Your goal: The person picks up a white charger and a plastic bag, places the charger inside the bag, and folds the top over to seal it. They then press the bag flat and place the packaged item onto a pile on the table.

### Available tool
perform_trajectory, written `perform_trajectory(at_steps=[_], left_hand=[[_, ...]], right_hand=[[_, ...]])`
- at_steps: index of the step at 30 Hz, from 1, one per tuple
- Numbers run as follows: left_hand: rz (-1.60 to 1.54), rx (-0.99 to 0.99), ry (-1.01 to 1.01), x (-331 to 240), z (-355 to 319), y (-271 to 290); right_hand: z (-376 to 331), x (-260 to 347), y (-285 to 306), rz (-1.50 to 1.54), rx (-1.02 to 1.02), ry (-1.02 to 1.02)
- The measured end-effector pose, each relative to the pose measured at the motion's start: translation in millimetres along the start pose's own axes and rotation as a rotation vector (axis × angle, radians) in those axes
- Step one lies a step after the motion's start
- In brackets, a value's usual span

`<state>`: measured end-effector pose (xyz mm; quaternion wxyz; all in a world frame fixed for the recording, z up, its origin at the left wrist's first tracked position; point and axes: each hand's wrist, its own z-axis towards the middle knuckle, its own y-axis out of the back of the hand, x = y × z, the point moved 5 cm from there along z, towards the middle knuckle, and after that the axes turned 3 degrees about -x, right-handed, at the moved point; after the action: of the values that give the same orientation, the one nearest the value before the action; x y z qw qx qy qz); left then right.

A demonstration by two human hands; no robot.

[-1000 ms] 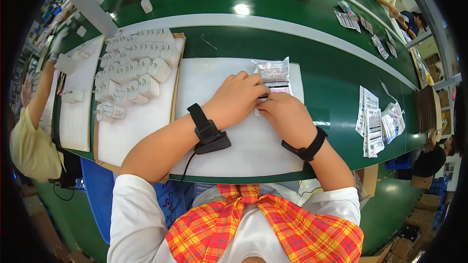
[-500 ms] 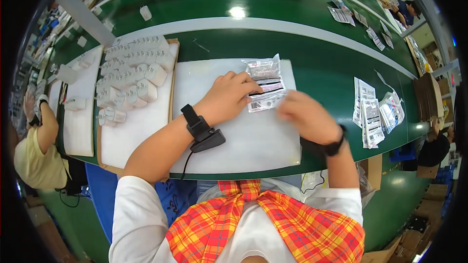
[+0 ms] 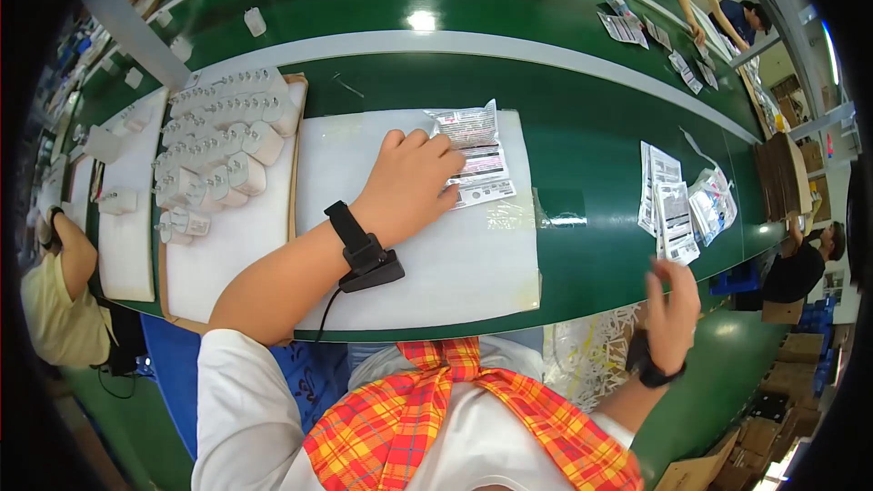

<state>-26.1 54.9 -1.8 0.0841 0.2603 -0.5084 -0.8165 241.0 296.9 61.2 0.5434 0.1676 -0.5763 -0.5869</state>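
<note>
A silver printed plastic packet (image 3: pixel 477 159) lies on the white foam sheet (image 3: pixel 427 264) in front of me. My left hand (image 3: pixel 414 184) rests over its left side, fingers bent down and holding it at the edge. My right hand (image 3: pixel 671 314) is off the packet, out by the bench's front edge at the right. Its fingers are apart and slightly blurred, with nothing visible in them. Just beyond them lies a pile of flat printed packets (image 3: pixel 675 223), and beside it a fuller packet (image 3: pixel 712 206) with clear plastic.
Rows of white plug chargers (image 3: pixel 223 141) stand on a foam-topped board at left. A white rail (image 3: pixel 455 42) crosses the green bench. More packets (image 3: pixel 626 27) lie beyond it, near a co-worker's arm (image 3: pixel 687 5). Another person (image 3: pixel 59 300) sits at far left.
My right hand has left the packet and swung right and toward me, its fingers spreading. My left hand stays on the packet. The view has shifted slightly; a far co-worker's arm now reaches downward.
</note>
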Motion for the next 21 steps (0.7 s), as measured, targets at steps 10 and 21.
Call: perform_trajectory(at_steps=[10, 21], left_hand=[[0.159, -0.045, -0.001, -1.7, -7.6, 15.3], [0.064, 0.001, 0.046, 10.1, -10.4, 11.4]], right_hand=[[162.1, 96.5, -165.4, -0.086, 0.492, 0.253], [211.5, 145.0, -186.8, 0.017, 0.554, 0.547]])
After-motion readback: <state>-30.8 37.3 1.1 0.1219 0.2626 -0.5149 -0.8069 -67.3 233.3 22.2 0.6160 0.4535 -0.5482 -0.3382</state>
